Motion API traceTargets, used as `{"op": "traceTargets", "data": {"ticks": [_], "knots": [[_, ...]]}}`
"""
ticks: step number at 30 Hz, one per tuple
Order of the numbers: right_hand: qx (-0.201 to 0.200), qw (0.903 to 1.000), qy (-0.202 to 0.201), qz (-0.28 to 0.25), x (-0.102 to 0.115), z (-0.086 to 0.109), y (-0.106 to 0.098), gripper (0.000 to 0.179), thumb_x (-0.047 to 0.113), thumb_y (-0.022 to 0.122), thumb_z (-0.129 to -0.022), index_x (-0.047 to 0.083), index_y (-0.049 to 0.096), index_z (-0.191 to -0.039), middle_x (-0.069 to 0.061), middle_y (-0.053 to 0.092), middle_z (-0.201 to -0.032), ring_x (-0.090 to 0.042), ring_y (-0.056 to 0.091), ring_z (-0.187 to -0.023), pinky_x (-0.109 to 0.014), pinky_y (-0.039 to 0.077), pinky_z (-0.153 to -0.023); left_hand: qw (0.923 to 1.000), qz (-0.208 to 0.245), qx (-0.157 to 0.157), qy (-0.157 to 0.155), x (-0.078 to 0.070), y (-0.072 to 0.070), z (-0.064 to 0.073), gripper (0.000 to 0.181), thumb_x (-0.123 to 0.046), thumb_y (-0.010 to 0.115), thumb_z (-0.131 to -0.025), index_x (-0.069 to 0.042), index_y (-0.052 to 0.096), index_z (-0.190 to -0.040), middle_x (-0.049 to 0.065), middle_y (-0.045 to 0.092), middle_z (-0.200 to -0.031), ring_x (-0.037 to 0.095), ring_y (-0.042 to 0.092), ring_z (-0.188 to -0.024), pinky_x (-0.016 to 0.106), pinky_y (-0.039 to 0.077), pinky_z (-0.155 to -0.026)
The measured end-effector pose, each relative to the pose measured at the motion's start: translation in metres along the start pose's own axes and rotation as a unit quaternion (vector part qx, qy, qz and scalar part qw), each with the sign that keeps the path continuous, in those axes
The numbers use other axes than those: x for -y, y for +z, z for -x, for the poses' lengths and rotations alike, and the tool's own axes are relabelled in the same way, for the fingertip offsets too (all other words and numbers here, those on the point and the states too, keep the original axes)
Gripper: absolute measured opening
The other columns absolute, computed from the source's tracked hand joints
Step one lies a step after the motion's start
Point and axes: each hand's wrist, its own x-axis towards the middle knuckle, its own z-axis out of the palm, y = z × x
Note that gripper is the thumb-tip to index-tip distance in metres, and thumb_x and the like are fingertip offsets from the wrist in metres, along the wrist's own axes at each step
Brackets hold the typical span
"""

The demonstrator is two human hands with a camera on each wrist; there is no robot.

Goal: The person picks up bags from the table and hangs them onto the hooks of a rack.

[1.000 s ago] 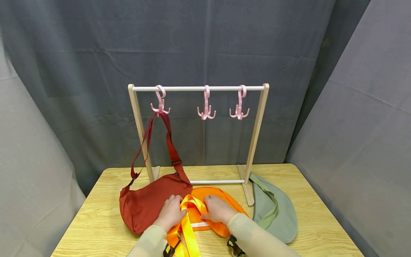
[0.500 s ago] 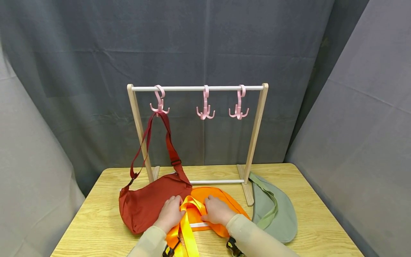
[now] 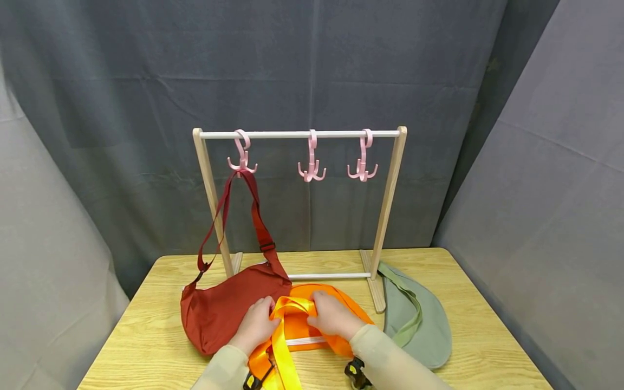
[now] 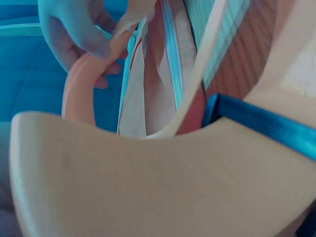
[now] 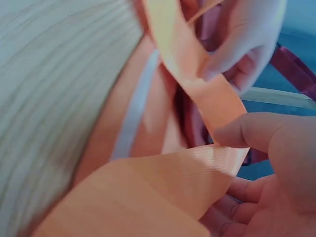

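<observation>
A red fabric bag [image 3: 231,314] is on a pink plastic hook [image 3: 241,152]; left hand [image 3: 257,326] and right hand [image 3: 336,315] grip an orange webbing strap [image 3: 294,305], unhung like the grey-green fabric bag [image 3: 431,330].

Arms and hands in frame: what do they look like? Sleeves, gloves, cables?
Human, both bare: left hand and right hand, no gloves. Plain pale cream long sleeves: left sleeve, right sleeve, both reaching about the wrist. I can't make out any cables or markings on them.
</observation>
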Motion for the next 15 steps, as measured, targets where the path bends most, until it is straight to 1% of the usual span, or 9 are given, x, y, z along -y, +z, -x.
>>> {"op": "traceTargets", "data": {"ticks": [3,5,7,10,12,15], "knots": [[-0.011,0.9998,-0.006,-0.016,0.004,0.004,-0.008,0.045,0.022,0.078,-0.091,0.0,0.06,-0.126,-0.014,0.063,-0.121,-0.03,0.063,-0.108,-0.048,0.051,-0.102,0.9999,0.005,0.005,0.009,0.002,-0.002,0.0,0.028,-0.014,0.082,-0.087,-0.008,0.057,-0.098,0.003,0.054,-0.086,0.021,0.051,-0.077,0.037,0.047,-0.074],[-0.016,0.9994,-0.011,-0.03,0.006,0.007,-0.013,0.045,0.022,0.078,-0.091,0.001,0.06,-0.126,-0.014,0.063,-0.124,-0.03,0.063,-0.11,-0.048,0.051,-0.103,0.9998,0.011,0.014,0.01,0.004,-0.003,-0.001,0.028,-0.015,0.082,-0.087,-0.007,0.059,-0.102,0.004,0.059,-0.09,0.02,0.054,-0.079,0.038,0.05,-0.077],[-0.019,0.9988,-0.017,-0.042,0.007,0.01,-0.017,0.044,0.022,0.077,-0.091,0.003,0.06,-0.127,-0.013,0.062,-0.126,-0.028,0.062,-0.111,-0.048,0.051,-0.103,0.9993,0.024,0.024,0.014,0.004,-0.004,-0.001,0.029,-0.016,0.081,-0.089,-0.007,0.061,-0.107,0.004,0.061,-0.094,0.02,0.056,-0.081,0.04,0.052,-0.079],[-0.023,0.998,-0.033,-0.049,0.007,0.015,-0.021,0.043,0.023,0.077,-0.092,0.005,0.06,-0.128,-0.011,0.062,-0.126,-0.025,0.061,-0.108,-0.046,0.052,-0.1,0.9983,0.043,0.032,0.024,0.002,-0.006,0.001,0.032,-0.015,0.079,-0.09,-0.008,0.061,-0.115,0.005,0.064,-0.104,0.021,0.061,-0.09,0.042,0.055,-0.086],[-0.027,0.9973,-0.046,-0.05,0.008,0.018,-0.024,0.042,0.023,0.077,-0.092,0.007,0.061,-0.127,-0.009,0.062,-0.124,-0.022,0.061,-0.106,-0.044,0.053,-0.098,0.997,0.063,0.024,0.037,-0.001,-0.009,0.003,0.035,-0.013,0.078,-0.091,-0.008,0.061,-0.121,0.006,0.066,-0.111,0.023,0.063,-0.098,0.046,0.055,-0.093],[-0.029,0.9961,-0.061,-0.057,0.009,0.022,-0.027,0.04,0.025,0.077,-0.093,0.009,0.062,-0.127,-0.006,0.061,-0.123,-0.019,0.06,-0.103,-0.041,0.054,-0.095,0.9948,0.084,0.004,0.057,-0.007,-0.011,0.006,0.041,-0.009,0.076,-0.092,-0.008,0.06,-0.129,0.008,0.066,-0.124,0.026,0.064,-0.112,0.049,0.052,-0.102]]}}
